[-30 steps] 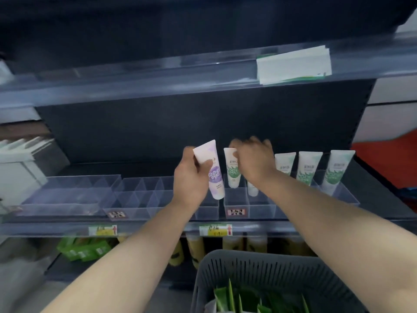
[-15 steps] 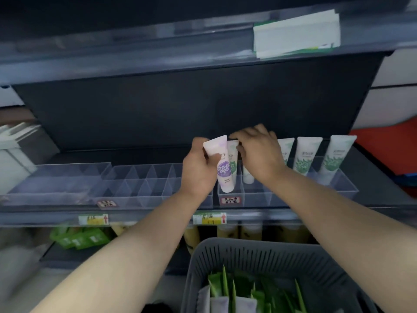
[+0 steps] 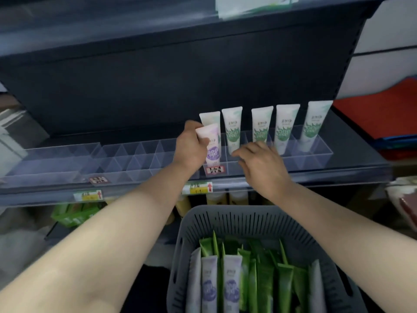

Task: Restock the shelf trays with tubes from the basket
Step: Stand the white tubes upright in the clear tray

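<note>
The left grip point(image 3: 191, 146) is wrapped around a purple tube point(image 3: 212, 146), with the thumb on the front of it. The tube stands a bit tilted, with its cap end down in a front slot of the clear tray point(image 3: 316, 159) on the shelf point(image 3: 343, 177). That slot has a small red label point(image 3: 214, 170) stuck on its front wall. Just behind the purple tube stands a white and green tube point(image 3: 209, 118), partly hidden by it. Four more green tubes point(image 3: 284, 128) stand upright in a row to the right, each in its own slot at the back of the same tray. The right grip point(image 3: 264, 163) is wide, with the fingers spread and loose, and it holds nothing (it hangs over the front slots, just in front of the green tubes). Another clear tray point(image 3: 67, 159) sits to the left on the same shelf. Two yellow price tags point(image 3: 198, 188) are stuck on the shelf's front edge. Below the arms is the grey basket point(image 3: 248, 214). Inside it lie many dark green tubes point(image 3: 270, 279) and, on the left side, two purple ones point(image 3: 209, 288) next to each other. A red thing point(image 3: 379, 114) lies off to the right of the shelf.
</note>
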The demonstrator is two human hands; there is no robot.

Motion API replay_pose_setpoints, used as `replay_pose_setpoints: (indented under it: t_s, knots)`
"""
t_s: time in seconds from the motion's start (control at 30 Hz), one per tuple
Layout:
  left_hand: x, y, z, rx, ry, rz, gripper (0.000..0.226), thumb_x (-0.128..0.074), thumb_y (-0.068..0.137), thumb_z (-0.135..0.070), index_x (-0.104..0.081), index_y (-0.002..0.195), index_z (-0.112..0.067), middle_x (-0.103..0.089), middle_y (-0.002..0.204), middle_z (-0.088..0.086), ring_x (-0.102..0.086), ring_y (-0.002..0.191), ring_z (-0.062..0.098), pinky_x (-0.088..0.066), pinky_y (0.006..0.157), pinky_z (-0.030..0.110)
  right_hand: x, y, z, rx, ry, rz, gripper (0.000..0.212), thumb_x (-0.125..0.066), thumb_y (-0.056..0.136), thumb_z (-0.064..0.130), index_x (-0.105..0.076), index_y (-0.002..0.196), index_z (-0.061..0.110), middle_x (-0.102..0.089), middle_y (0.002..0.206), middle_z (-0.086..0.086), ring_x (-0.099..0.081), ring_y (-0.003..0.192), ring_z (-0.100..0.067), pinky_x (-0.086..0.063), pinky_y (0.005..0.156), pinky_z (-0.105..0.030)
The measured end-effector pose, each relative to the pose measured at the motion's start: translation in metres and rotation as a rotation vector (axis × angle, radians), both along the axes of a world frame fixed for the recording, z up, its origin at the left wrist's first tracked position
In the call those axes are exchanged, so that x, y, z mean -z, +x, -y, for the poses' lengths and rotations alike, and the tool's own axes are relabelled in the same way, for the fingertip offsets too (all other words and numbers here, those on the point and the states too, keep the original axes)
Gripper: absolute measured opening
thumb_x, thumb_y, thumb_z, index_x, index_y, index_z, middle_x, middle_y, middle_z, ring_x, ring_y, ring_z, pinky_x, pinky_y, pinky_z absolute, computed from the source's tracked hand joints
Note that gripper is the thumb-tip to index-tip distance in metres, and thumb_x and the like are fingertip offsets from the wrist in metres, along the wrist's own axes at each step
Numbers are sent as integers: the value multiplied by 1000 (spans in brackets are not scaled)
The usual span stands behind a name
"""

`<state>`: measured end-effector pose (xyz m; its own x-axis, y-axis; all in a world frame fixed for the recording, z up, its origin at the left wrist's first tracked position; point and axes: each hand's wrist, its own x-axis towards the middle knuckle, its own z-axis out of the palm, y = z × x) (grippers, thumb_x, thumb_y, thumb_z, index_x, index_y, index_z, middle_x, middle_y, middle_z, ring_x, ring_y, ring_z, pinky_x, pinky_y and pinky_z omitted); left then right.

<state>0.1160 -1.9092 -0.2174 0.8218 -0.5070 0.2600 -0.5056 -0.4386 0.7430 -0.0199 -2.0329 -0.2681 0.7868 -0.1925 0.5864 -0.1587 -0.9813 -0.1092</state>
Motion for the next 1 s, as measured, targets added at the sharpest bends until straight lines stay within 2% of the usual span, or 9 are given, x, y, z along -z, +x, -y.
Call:
replay_pose_setpoints:
  t_s: [0.1, 0.23, 0.37, 0.43, 0.5, 0.6, 0.73, 0.9, 1.0]
  knots:
    - [-2, -4, -3, 7, -29, 32, 32, -57, 89, -4, -47, 119, -8, -58, 96, 1, -55, 86, 13, -37, 60, 8, 12, -8, -7, -1, 28, -46, 34, -70, 71, -3, -70, 101, 15, -68, 95, -4, -57, 91, -27, -48, 70, -37]
    - [-1, -19, -12, -34, -75, 180, 40, -65, 85, -8, -49, 122, -10, -58, 119, 5, -53, 111, 17, -44, 90, 26, 28, -24, -23, -22, 78, -132, 33, -71, 73, 0, -69, 102, 16, -68, 96, -4, -57, 92, -27, -50, 72, -39]
    - [12, -43, -33, -70, -101, 430, 44, -66, 82, -12, -51, 124, -10, -44, 137, 7, -37, 127, 19, -30, 102, 20, 51, -42, -39, -23, 83, -220, 32, -71, 73, 5, -68, 101, 20, -67, 98, -2, -57, 96, -26, -49, 74, -38]
    - [23, -57, -42, -42, -125, 461, 41, -64, 84, -10, -52, 122, -11, -47, 133, 6, -39, 125, 18, -29, 103, 17, 64, -50, -46, -24, 107, -337, 31, -66, 80, 10, -64, 108, 23, -63, 109, 0, -52, 105, -23, -44, 81, -37]
    - [38, -70, -51, 48, -103, 436, 32, -61, 86, -7, -55, 117, -11, -55, 122, 5, -48, 116, 17, -38, 98, 20, 78, -58, -54, -38, 172, -506, 28, -56, 90, 18, -59, 117, 24, -58, 118, 1, -44, 113, -22, -39, 87, -36]
    - [68, -84, -64, 251, 96, 286, 21, -57, 89, -4, -63, 107, -13, -63, 107, 2, -59, 99, 15, -47, 86, 23, 98, -65, -70, -53, 206, -755, 30, -50, 95, 27, -55, 125, 23, -53, 125, -2, -40, 118, -23, -36, 93, -37]
    - [111, -85, -76, 334, 550, 81, 24, -57, 90, -10, -65, 112, -17, -65, 113, 1, -60, 104, 18, -49, 91, 32, 122, -68, -88, -46, 213, -941, 38, -48, 96, 31, -51, 131, 18, -49, 129, -6, -37, 121, -25, -36, 95, -39]
    - [153, -78, -87, 349, 809, -21, 35, -55, 90, -8, -60, 122, -19, -62, 124, 5, -56, 115, 22, -47, 96, 34, 139, -67, -100, -24, 214, -984, 38, -45, 95, 39, -57, 122, 15, -44, 128, -7, -35, 119, -25, -33, 97, -40]
    - [167, -76, -87, 384, 912, -78, 39, -52, 90, -10, -55, 129, -18, -57, 128, 9, -48, 120, 26, -44, 101, 40, 144, -64, -102, -5, 291, -957, 38, -51, 92, 41, -58, 119, 16, -44, 122, -5, -36, 114, -23, -35, 95, -38]
